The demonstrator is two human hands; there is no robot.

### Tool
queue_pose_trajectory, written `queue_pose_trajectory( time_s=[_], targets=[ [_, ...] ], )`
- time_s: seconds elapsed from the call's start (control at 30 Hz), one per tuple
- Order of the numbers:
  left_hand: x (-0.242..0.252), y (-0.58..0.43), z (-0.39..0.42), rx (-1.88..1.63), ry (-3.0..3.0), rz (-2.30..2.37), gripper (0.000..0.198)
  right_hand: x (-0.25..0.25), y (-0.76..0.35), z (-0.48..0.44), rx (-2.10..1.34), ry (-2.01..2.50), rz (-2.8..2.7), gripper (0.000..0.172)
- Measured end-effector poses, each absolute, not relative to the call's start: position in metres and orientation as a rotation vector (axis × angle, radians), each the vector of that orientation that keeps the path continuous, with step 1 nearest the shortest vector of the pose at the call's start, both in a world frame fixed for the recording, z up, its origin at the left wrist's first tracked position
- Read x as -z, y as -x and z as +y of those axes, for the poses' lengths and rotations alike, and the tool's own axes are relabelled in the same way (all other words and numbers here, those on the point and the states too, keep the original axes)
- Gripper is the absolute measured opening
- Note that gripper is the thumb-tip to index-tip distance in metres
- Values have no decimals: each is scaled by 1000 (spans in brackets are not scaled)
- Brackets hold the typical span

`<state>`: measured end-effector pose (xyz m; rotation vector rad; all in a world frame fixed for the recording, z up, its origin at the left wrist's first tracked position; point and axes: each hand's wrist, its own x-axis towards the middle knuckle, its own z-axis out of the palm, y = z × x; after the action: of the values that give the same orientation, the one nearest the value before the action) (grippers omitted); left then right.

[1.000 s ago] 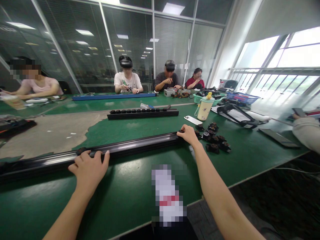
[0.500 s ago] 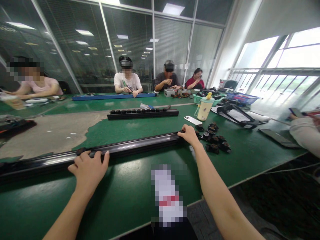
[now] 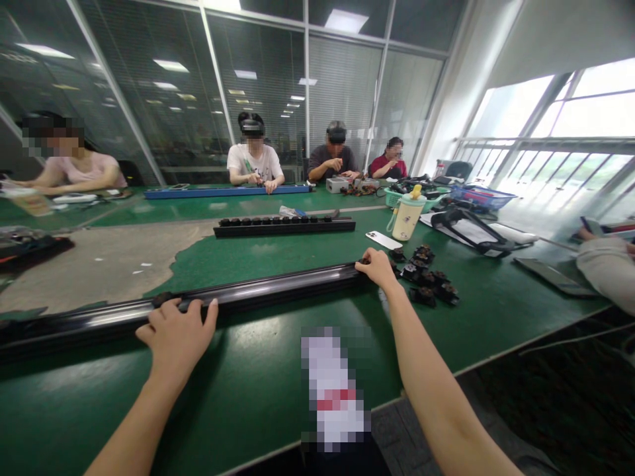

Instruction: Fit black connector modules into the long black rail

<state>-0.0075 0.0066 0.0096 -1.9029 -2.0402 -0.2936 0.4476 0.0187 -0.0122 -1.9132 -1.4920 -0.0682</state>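
Note:
A long black rail [image 3: 278, 285] with a glossy top lies across the green table in front of me, running past the left edge of the view. My left hand [image 3: 176, 330] is wrapped over its near side, fingers on top. Just beyond those fingers a small black block [image 3: 163, 299] sits on the rail. At the rail's right end my right hand [image 3: 378, 268] closes thumb and fingers on a small dark block [image 3: 364, 262], mostly hidden by the fingers. Beside it lies a pile of similar black blocks [image 3: 429, 274].
Farther back is a shorter black rail [image 3: 285, 229] carrying a row of several blocks. A white phone [image 3: 383, 240] and a yellow tumbler [image 3: 407, 218] stand right of it. Co-workers sit across the table, one with a blue rail [image 3: 228, 192]. At right is a person's sleeve [image 3: 602, 268].
Both hands keep their hold on the rail with hardly any movement. The view has shifted very slightly. At the far right the person's arm and phone have moved a little.

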Motion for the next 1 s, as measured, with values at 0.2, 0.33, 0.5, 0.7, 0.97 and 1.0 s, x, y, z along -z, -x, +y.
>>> queue_pose_trajectory(
  time_s=[0.2,0.33,0.5,0.7,0.97,1.0],
  targets=[
    [-9,9,8,284,1910,-2036,66,10,-449,16,52,1929,-1512,19],
    [-6,9,9,266,1879,-2045,62,11,-450,19,54,1907,-1509,19],
    [-6,9,9,264,1883,-2044,62,14,-452,21,65,1890,-1498,21],
    [-8,9,10,251,1894,-2080,63,16,-457,20,71,1867,-1466,20],
    [-9,8,9,234,1888,-2080,65,21,-465,21,92,1861,-1401,19],
    [-9,8,8,241,1885,-2077,64,22,-465,21,90,1860,-1393,19]
  ],
)
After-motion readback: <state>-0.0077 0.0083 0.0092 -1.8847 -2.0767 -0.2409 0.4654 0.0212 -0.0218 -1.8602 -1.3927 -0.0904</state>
